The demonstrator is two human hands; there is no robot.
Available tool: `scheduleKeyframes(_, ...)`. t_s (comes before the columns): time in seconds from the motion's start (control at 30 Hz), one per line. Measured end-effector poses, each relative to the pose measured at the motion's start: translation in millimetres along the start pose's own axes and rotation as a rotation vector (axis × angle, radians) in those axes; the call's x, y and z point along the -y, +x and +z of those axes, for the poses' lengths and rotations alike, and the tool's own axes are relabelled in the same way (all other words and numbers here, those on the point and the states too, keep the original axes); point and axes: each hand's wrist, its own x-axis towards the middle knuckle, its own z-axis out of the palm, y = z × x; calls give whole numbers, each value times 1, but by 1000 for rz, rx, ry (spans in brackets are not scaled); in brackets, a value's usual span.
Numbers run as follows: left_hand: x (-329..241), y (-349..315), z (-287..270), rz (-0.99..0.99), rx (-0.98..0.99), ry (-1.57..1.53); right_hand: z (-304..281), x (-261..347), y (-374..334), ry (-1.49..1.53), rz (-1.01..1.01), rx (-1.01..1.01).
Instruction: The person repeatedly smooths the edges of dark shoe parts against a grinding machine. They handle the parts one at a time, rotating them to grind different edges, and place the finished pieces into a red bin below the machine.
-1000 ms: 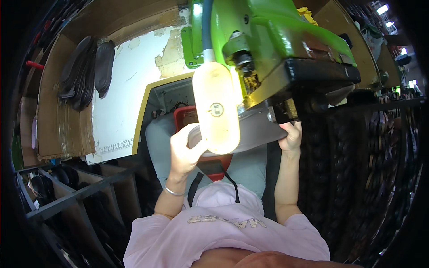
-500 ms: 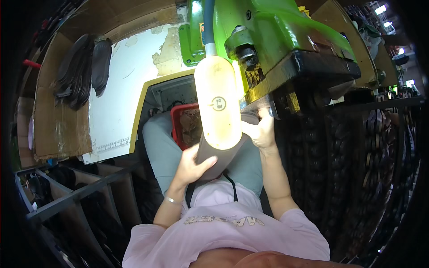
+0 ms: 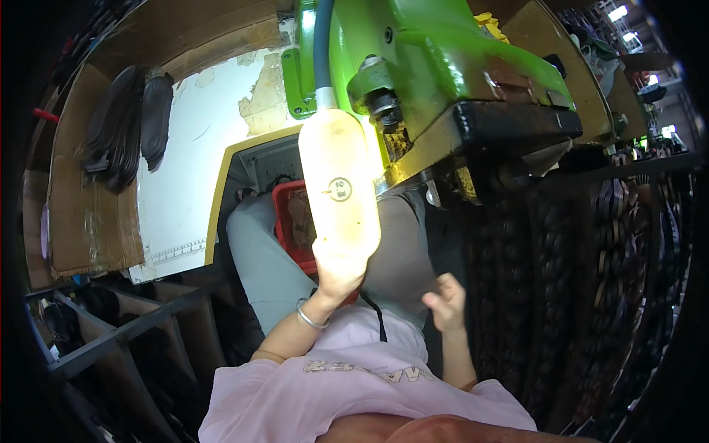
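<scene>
A long lit lamp (image 3: pixel 341 162) hangs over my lap and hides or washes out part of what lies under it. My left hand (image 3: pixel 341 273) is at its lower end, gripping the left edge of a dark grey sole-shaped piece (image 3: pixel 399 247); glare covers most of its fingers. The piece is smooth, slightly blurred and lies tilted above my thighs. My right hand (image 3: pixel 448 304) is just off the piece's lower right edge, thumb and fingers apart, with nothing visible in it. Ahead, a green machine (image 3: pixel 473 70) overhangs with its black block (image 3: pixel 517 122) and metal arm.
On the left, a white tabletop (image 3: pixel 185 170) carries a cardboard box (image 3: pixel 92 229) with several dark soles (image 3: pixel 114 133). A red bin (image 3: pixel 284 221) stands between my knees. Divided shelving (image 3: pixel 125 325) is at lower left, and racks of dark footwear parts (image 3: pixel 546 280) line the right.
My right hand has let go of the dark grey piece and come down toward me. My left hand has moved right and up, under the lamp's end, and the piece has swung rightward.
</scene>
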Motion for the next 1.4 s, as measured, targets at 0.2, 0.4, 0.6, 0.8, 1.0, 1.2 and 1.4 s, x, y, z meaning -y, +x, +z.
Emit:
scheduleKeyframes(0.2,-1,13,5,8,66,97,-19,76,63,17,-408,-256)
scheduleKeyframes(0.4,-13,30,-9,139,76,64,14,131,141,-56,-511,-126)
scheduleKeyframes(0.6,-58,41,-56,-18,150,-4,40,125,151,-124,-378,134)
scheduleKeyframes(0.8,-45,43,-130,-97,54,-30,89,93,127,-70,-339,273)
scheduleKeyframes(1.0,-23,6,-157,-248,34,-74,119,86,126,-206,-435,264)
scheduleKeyframes(1.2,12,-77,-86,-528,79,-50,115,84,144,-181,-447,250)
scheduleKeyframes(1.4,28,-84,-37,-562,367,-88,120,105,119,-408,-399,183)
